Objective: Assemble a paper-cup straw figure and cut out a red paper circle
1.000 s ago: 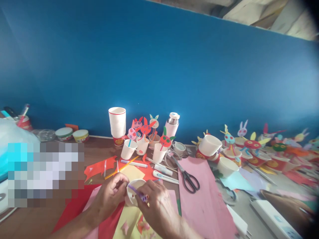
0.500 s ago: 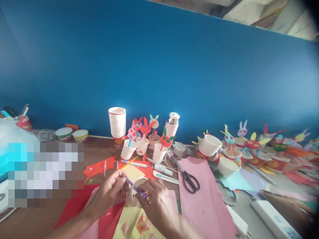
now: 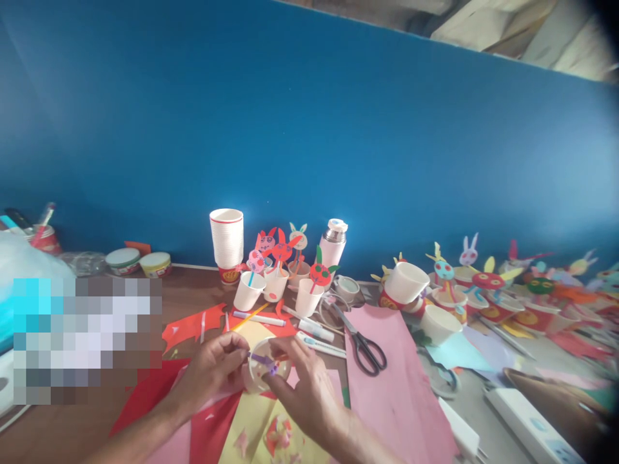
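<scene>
A narrow purple strip with a curled end [image 3: 264, 359] lies across the mouth of a white paper cup [image 3: 252, 381]. My left hand [image 3: 223, 362] pinches the strip's left end at the cup's rim. Over the cup's right side, my right hand [image 3: 309, 386] has thumb and fingers apart, close to the curled end. Whether a fingertip touches the curl is hard to make out. Below the cup, yellow paper [image 3: 246, 422] bears red and pink paper scraps [image 3: 278, 433].
Black-handled scissors [image 3: 370, 354] lie on pink paper [image 3: 396, 399] to the right. Markers [image 3: 261, 318] and a cutter [image 3: 322, 345] lie beyond the cup. Cups with paper animal figures [image 3: 249, 293], a cup stack [image 3: 227, 238] and a thermos [image 3: 333, 248] stand behind. A power strip [image 3: 532, 425] sits at right.
My right hand's fingers have spread and come off the strip's curled end. The strip sits lower over the cup, its left end still in my left hand.
</scene>
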Demonstrator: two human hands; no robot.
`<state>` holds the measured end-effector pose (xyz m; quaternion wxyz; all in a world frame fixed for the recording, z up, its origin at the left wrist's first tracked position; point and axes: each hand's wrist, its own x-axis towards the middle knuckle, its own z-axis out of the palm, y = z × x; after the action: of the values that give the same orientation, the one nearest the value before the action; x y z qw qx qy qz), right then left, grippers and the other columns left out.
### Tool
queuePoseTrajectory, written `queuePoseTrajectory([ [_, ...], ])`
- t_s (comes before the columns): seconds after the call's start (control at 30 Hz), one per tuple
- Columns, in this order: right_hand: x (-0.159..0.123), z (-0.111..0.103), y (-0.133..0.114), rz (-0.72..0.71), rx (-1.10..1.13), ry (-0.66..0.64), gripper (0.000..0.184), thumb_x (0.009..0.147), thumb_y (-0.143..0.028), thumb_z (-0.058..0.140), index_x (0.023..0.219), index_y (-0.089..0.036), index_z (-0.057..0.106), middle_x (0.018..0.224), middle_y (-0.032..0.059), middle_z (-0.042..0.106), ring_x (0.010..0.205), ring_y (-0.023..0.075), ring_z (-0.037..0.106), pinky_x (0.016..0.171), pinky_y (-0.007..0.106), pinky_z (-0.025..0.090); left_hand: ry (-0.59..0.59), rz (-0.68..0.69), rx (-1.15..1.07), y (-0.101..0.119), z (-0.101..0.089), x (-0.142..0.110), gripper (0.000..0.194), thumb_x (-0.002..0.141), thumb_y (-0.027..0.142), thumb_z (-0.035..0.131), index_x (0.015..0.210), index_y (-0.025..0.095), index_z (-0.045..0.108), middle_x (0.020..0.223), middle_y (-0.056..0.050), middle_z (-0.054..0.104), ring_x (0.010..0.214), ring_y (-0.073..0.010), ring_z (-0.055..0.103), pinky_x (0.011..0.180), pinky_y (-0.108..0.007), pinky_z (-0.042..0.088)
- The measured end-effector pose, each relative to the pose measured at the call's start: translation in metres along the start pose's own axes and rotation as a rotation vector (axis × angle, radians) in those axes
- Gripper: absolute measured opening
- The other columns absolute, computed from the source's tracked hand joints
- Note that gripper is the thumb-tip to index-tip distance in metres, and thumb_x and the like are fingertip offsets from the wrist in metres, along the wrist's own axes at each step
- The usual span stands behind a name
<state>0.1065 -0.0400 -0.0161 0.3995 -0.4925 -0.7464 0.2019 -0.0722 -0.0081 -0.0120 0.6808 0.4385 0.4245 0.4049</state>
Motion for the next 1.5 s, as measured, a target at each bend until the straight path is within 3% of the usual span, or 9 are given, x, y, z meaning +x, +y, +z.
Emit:
queuePoseTrajectory([
  [0.23, 0.005, -0.006, 0.005, -0.121, 0.074, 0.064, 0.040, 0.076, -0.004, 0.052, 0.113, -0.020, 0.052, 0.110, 0.0049, 0.056, 0.105, 0.0185, 0.050, 0.090, 0.028, 0.038, 0.080, 0.017, 0.045, 0.001, -0.003, 0.004, 0.022, 0.067, 0.033, 0.069, 0.064, 0.016, 0.055, 0.046, 0.006, 0.052, 0.042, -0.0069, 0.044, 0.045, -0.017, 0.034],
  [0.67, 0.010, -0.008, 0.012, 0.008, 0.027, 0.058, 0.015, 0.079, -0.008, 0.058, 0.087, -0.019, 0.065, 0.090, 0.0029, 0.058, 0.083, 0.0159, 0.057, 0.074, 0.025, 0.042, 0.011, 0.086, 0.270, -0.001, -0.014, 0.010, 0.027, 0.074, 0.040, 0.063, 0.067, 0.016, 0.056, 0.052, 0.005, 0.051, 0.047, -0.0084, 0.045, 0.046, -0.019, 0.033],
  [0.77, 0.009, -0.009, 0.010, 0.023, 0.022, 0.037, 0.012, 0.081, -0.011, 0.058, 0.084, -0.020, 0.066, 0.088, 0.0016, 0.057, 0.080, 0.0144, 0.057, 0.071, 0.023, 0.042, 0.057, 0.157, 0.445, 0.002, -0.016, 0.007, 0.025, 0.077, 0.042, 0.059, 0.081, 0.017, 0.061, 0.069, 0.000, 0.059, 0.063, -0.0148, 0.055, 0.055, -0.023, 0.041],
  [0.83, 0.009, -0.009, 0.009, 0.028, 0.009, 0.022, 0.014, 0.082, -0.011, 0.057, 0.084, -0.021, 0.066, 0.086, 0.0007, 0.057, 0.078, 0.0136, 0.057, 0.068, 0.022, 0.041, 0.098, 0.265, 0.539, 0.006, -0.014, 0.002, 0.029, 0.077, 0.042, 0.056, 0.097, 0.021, 0.062, 0.097, -0.006, 0.062, 0.086, -0.0213, 0.058, 0.067, -0.026, 0.046],
  [0.93, 0.009, -0.008, 0.006, 0.043, -0.024, 0.010, 0.015, 0.082, -0.011, 0.058, 0.085, -0.022, 0.067, 0.084, -0.0001, 0.057, 0.076, 0.0133, 0.057, 0.068, 0.022, 0.041, 0.055, 0.433, 0.598, 0.012, -0.007, -0.008, 0.034, 0.075, 0.038, 0.056, 0.107, 0.027, 0.063, 0.129, -0.007, 0.048, 0.118, -0.0285, 0.045, 0.079, -0.028, 0.048],
  [1.03, 0.009, -0.005, 0.005, 0.052, -0.050, -0.005, 0.013, 0.082, -0.012, 0.059, 0.083, -0.022, 0.068, 0.084, 0.0005, 0.057, 0.074, 0.0137, 0.056, 0.067, 0.022, 0.041, 0.002, 0.410, 0.562, 0.013, 0.001, -0.014, 0.032, 0.072, 0.035, 0.060, 0.104, 0.031, 0.066, 0.134, -0.005, 0.045, 0.128, -0.0305, 0.034, 0.078, -0.027, 0.050],
  [1.2, 0.010, 0.000, 0.004, 0.018, -0.053, -0.023, 0.013, 0.084, -0.014, 0.058, 0.086, -0.022, 0.068, 0.086, 0.0016, 0.056, 0.075, 0.0143, 0.056, 0.065, 0.023, 0.041, -0.019, 0.327, 0.589, 0.011, 0.007, -0.009, 0.023, 0.072, 0.037, 0.065, 0.092, 0.028, 0.071, 0.127, -0.009, 0.051, 0.117, -0.0290, 0.046, 0.075, -0.028, 0.051],
  [1.33, 0.010, 0.004, 0.002, 0.011, -0.024, -0.028, 0.014, 0.084, -0.012, 0.057, 0.086, -0.022, 0.068, 0.086, 0.0015, 0.055, 0.075, 0.0139, 0.056, 0.065, 0.023, 0.041, 0.060, 0.320, 0.624, 0.009, 0.008, -0.003, 0.022, 0.073, 0.043, 0.064, 0.078, 0.023, 0.072, 0.122, -0.010, 0.053, 0.099, -0.0268, 0.056, 0.065, -0.027, 0.051],
  [1.5, 0.011, 0.002, -0.001, 0.020, 0.056, 0.007, 0.022, 0.079, -0.009, 0.057, 0.097, -0.020, 0.064, 0.090, 0.0032, 0.058, 0.081, 0.0158, 0.058, 0.071, 0.025, 0.043, 0.079, 0.357, 0.609, 0.007, 0.005, 0.000, 0.019, 0.073, 0.040, 0.064, 0.071, 0.022, 0.071, 0.117, -0.008, 0.059, 0.099, -0.0266, 0.058, 0.075, -0.027, 0.049],
])
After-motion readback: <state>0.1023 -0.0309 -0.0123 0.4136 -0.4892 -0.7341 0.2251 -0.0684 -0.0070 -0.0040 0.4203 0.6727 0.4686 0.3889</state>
